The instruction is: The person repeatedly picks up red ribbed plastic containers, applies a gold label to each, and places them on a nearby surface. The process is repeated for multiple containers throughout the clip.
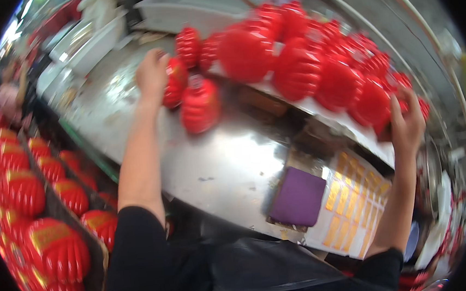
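My left hand [152, 72] is at the far left of the metal table, fingers curled at the upper end of a glossy red ribbed piece [175, 83]. Motion blur softens its grip. Right beside it stands another red ribbed piece [201, 105] with a pale neck; more stand just behind. My right hand [408, 123] reaches to the right end of a crowded row of the same red pieces [299, 69] on a raised white ledge. Its thumb and fingers are around a red piece [400, 81] there, partly hidden by the hand.
A purple square pad [298, 196] and a sheet of gold strips [340, 224] lie near me on the metal table [213, 174]. White bins [189, 9] stand at the back. Racks of red pieces with gold patches [58, 249] fill the left, where another person [9, 100] is visible.
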Tool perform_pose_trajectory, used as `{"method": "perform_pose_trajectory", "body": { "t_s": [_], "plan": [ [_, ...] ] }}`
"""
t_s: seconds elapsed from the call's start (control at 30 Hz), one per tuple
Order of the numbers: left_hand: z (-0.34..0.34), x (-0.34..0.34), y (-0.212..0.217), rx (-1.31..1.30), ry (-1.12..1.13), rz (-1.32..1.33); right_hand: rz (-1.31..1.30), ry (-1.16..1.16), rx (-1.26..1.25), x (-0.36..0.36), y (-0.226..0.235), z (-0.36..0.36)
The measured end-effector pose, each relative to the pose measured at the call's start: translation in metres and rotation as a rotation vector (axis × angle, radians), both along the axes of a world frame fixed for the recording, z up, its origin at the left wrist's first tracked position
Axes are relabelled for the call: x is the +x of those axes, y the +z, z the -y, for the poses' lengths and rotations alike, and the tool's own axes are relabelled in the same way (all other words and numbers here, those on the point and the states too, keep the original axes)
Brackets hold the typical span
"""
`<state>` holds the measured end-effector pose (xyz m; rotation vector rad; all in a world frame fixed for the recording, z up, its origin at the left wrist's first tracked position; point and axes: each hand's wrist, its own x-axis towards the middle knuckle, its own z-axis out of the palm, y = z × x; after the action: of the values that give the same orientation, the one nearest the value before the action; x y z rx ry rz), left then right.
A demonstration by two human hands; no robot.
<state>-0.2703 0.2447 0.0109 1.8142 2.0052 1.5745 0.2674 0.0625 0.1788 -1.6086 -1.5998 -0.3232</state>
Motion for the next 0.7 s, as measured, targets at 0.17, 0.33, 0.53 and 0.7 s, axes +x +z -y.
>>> {"method": "perform_pose_trajectory", "body": {
  "t_s": [0.17,0.33,0.53,0.7],
  "plan": [
    [0.006,0.000,-0.002,-0.150,-0.256,0.286,0.443,-0.272,-0.017,0.005,0.031,-0.034],
    [0.062,0.042,0.031,0.037,-0.073,0.217,0.467,-0.154,-0.293,0.003,0.038,-0.076],
    [0.151,0.113,0.058,0.049,-0.413,0.538,0.561,-0.265,-0.579,0.017,0.040,-0.102],
    [0.206,0.171,0.057,-0.101,-0.605,0.601,0.371,-0.210,-0.710,0.033,0.046,-0.076]
  ]
}}
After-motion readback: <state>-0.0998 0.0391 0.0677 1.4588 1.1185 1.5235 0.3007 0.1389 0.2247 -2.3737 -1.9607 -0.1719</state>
